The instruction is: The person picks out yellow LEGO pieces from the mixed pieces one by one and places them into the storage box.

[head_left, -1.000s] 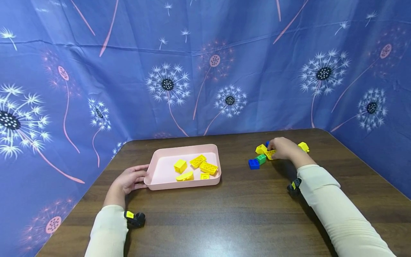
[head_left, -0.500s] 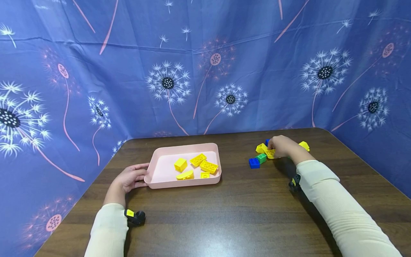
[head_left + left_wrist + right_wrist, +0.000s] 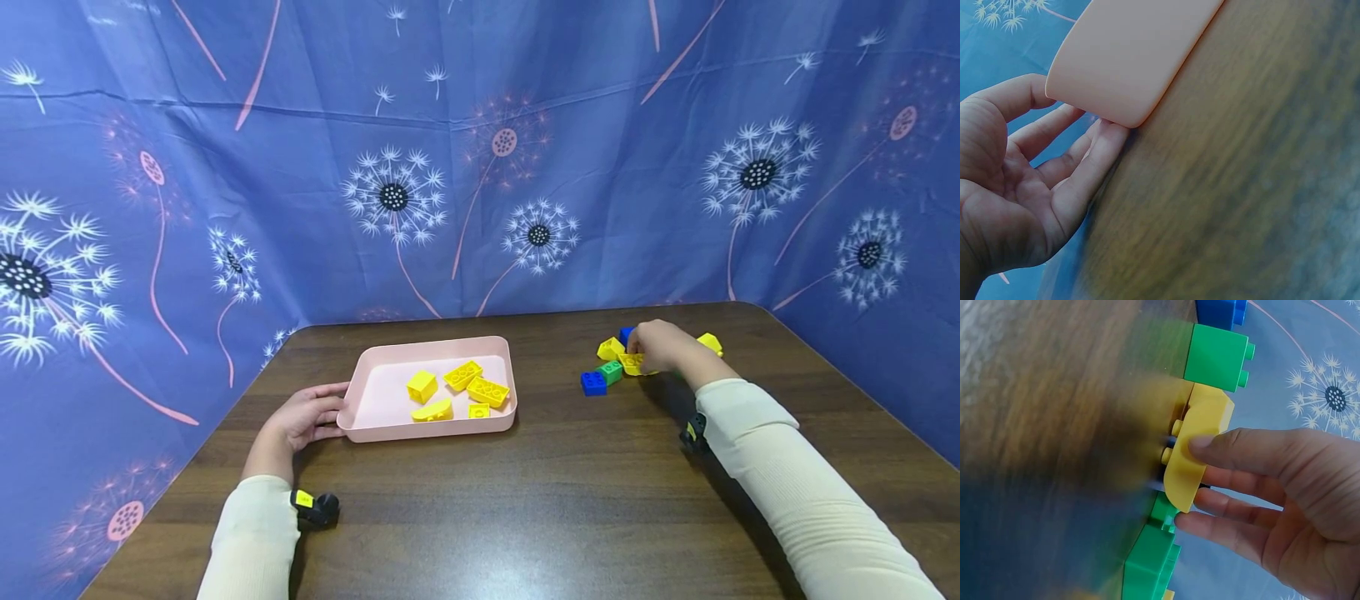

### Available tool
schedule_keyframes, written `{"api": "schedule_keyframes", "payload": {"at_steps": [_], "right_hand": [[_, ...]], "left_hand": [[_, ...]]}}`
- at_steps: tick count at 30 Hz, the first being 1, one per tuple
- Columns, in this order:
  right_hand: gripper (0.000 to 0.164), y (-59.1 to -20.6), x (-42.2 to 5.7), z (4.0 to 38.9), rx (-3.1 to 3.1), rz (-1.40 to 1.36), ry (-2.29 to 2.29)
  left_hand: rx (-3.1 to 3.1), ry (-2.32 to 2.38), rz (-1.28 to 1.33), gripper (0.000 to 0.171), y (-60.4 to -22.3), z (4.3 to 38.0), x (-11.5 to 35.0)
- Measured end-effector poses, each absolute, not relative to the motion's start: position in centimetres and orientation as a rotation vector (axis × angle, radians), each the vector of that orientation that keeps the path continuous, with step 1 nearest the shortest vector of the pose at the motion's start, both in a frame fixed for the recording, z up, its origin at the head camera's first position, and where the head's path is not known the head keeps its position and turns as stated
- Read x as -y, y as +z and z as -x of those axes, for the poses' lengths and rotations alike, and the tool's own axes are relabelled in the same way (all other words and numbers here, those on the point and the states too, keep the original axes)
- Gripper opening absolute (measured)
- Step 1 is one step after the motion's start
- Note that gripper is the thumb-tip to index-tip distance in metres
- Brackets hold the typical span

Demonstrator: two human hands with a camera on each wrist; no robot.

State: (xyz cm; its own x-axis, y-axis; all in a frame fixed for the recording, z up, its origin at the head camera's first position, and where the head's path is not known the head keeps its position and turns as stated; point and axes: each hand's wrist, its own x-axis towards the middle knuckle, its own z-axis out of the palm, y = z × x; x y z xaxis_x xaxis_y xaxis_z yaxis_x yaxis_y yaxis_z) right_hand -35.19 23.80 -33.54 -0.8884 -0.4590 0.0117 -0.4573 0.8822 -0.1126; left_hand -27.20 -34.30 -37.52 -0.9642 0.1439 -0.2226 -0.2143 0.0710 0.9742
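In the head view my left hand (image 3: 302, 417) rests with extended fingers at the left end of a shallow pink tray (image 3: 427, 431). The left wrist view shows its fingertips against the tray's outer wall (image 3: 1129, 56). Inside the tray lie several yellow toy bricks, among them a cube (image 3: 422, 386) and a curved piece (image 3: 432, 411). My right hand (image 3: 663, 346) is over a small group of bricks on the right. In the right wrist view its thumb and fingers pinch a yellow curved brick (image 3: 1188, 462), studs facing the table. Part of the group is hidden behind this hand.
Around the right hand are a blue brick (image 3: 593, 383), a green brick (image 3: 611, 372), a yellow brick (image 3: 610, 348) and another yellow piece (image 3: 709, 342). More green bricks (image 3: 1147, 562) show in the right wrist view. Behind the wooden table (image 3: 480, 500) hangs a blue patterned cloth (image 3: 465, 167).
The yellow brick at my right fingers has tilted slightly, and the right hand has shifted a little to the right. The left hand and the tray stay in place.
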Motion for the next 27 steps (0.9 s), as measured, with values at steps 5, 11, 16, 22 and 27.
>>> {"api": "schedule_keyframes", "payload": {"at_steps": [5,11,16,22,27], "right_hand": [[0.027,-33.45,-23.69,34.96,-3.031,0.736,-0.171],[0.029,-33.31,-23.63,35.02,-3.029,0.734,-0.199],[0.028,-33.30,-23.74,35.21,-3.021,0.731,-0.191],[0.026,-33.42,-23.94,35.17,-3.028,0.729,-0.171],[0.024,-32.78,-23.89,34.73,-3.037,0.738,-0.184]], "left_hand": [[-2.092,1.974,0.076,0.061,-37.49,27.17,34.26],[-2.091,1.980,0.075,0.062,-37.45,27.23,34.28],[-2.087,1.985,0.074,0.061,-37.46,27.20,34.29],[-2.080,1.990,0.080,0.061,-37.51,27.09,34.27],[-2.082,1.990,0.080,0.061,-37.45,27.06,34.20]]}}
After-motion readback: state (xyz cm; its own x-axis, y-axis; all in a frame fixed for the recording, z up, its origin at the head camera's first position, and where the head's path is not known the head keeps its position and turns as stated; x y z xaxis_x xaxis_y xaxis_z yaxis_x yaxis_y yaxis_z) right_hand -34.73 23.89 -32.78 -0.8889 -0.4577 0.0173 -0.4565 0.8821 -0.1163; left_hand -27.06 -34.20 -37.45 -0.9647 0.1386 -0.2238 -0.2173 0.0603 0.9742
